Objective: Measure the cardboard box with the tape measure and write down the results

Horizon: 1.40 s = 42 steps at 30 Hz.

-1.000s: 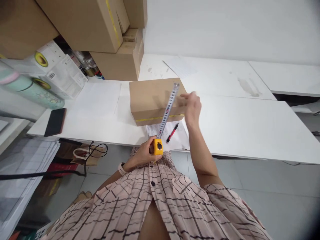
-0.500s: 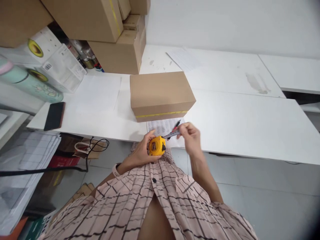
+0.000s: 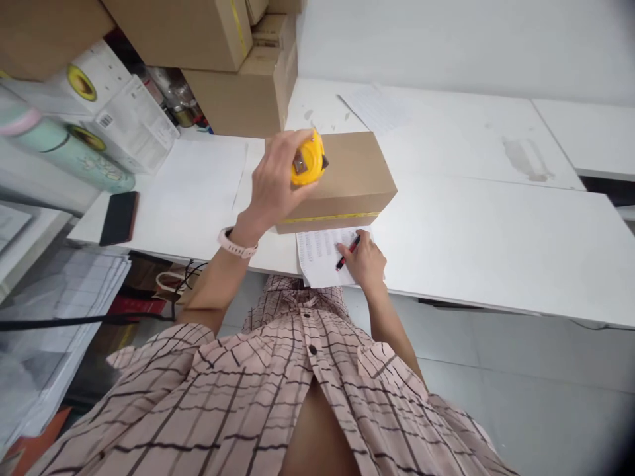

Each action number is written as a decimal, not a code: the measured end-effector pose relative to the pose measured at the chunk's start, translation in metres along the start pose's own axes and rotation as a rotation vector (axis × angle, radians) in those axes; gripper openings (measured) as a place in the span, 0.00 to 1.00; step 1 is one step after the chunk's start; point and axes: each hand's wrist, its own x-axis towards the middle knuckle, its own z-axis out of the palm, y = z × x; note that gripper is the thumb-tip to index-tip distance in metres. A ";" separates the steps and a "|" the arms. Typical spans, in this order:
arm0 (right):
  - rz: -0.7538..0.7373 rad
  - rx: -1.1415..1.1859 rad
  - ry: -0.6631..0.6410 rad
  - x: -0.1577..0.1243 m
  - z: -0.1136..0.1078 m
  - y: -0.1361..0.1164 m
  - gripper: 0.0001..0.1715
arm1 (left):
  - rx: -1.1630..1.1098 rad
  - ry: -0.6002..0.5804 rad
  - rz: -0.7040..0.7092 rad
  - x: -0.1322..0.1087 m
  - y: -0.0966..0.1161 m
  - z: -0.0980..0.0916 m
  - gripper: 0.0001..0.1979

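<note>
My left hand [image 3: 275, 175] is closed round a yellow tape measure [image 3: 308, 160], holding it up over the left part of a brown cardboard box [image 3: 352, 162]. No drawn-out tape blade shows. A strip of yellow tape runs along the box's near side. In front of the box, a printed sheet [image 3: 317, 258] lies at the table's front edge. On that sheet my right hand [image 3: 368, 260] has its thumb and fingers closed about a black and red pen [image 3: 348, 253], which is still low against the paper.
A dark phone [image 3: 119, 218] and a mint green bottle [image 3: 74, 155] are at the left of the white table [image 3: 471, 244]. Stacked cardboard boxes [image 3: 238, 92] stand at the back left. Another paper [image 3: 374, 106] lies behind the box. Blank-looking paper [image 3: 203, 172] rests left of it.
My left hand has moved up and forward with the tape measure, from my waist to above the box. My right hand has let go of the tape blade and taken hold of the pen.
</note>
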 end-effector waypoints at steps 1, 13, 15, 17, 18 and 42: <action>-0.015 -0.034 -0.014 0.000 -0.001 -0.002 0.28 | 0.019 -0.051 -0.037 0.007 -0.009 0.009 0.29; 0.054 1.259 -0.168 -0.024 -0.019 0.046 0.21 | -0.110 -0.084 0.136 -0.112 0.036 0.034 0.12; 0.039 1.448 -0.245 -0.033 -0.022 0.044 0.21 | -0.134 -0.293 0.164 -0.155 0.053 0.043 0.12; 0.019 1.475 -0.283 -0.038 -0.017 0.031 0.21 | -0.111 -0.461 0.149 -0.184 0.059 0.052 0.13; -0.003 1.453 -0.282 -0.038 -0.012 0.022 0.19 | -0.097 -0.511 0.133 -0.192 0.058 0.057 0.13; -0.138 0.883 0.015 -0.006 0.048 -0.032 0.15 | 0.141 -0.577 0.055 -0.203 0.057 0.082 0.21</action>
